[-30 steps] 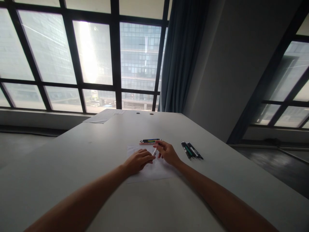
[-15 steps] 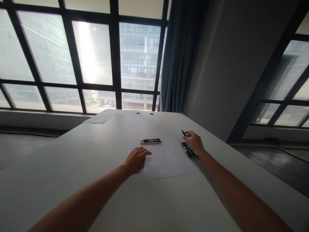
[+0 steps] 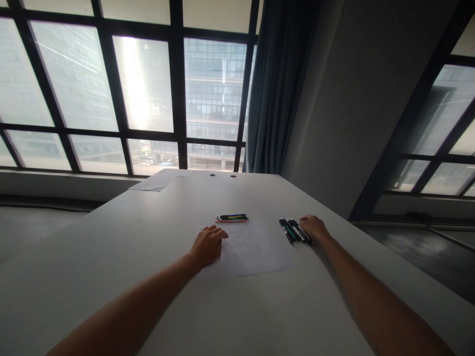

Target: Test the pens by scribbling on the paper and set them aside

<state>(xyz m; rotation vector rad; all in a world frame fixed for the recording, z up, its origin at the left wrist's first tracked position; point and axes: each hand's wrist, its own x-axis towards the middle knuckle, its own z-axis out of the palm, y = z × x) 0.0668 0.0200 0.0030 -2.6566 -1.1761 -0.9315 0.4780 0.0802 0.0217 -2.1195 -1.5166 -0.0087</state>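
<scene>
While the left hand (image 3: 208,244) lies flat on the paper's (image 3: 252,249) left edge, the right hand (image 3: 314,227), having set its pen down, rests loosely open against the dark pens (image 3: 295,231), bare table (image 3: 260,306) nearer.

Marks on the sheet of paper (image 3: 252,249) — too faint to read.

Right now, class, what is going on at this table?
A person sits at a pale grey table. The left hand rests flat on a white sheet of paper, pinning its left edge. The right hand lies on the table beside a row of dark pens, touching its right side; whether it grips one cannot be told. A second small bundle of coloured pens lies just beyond the sheet, untouched.
</scene>
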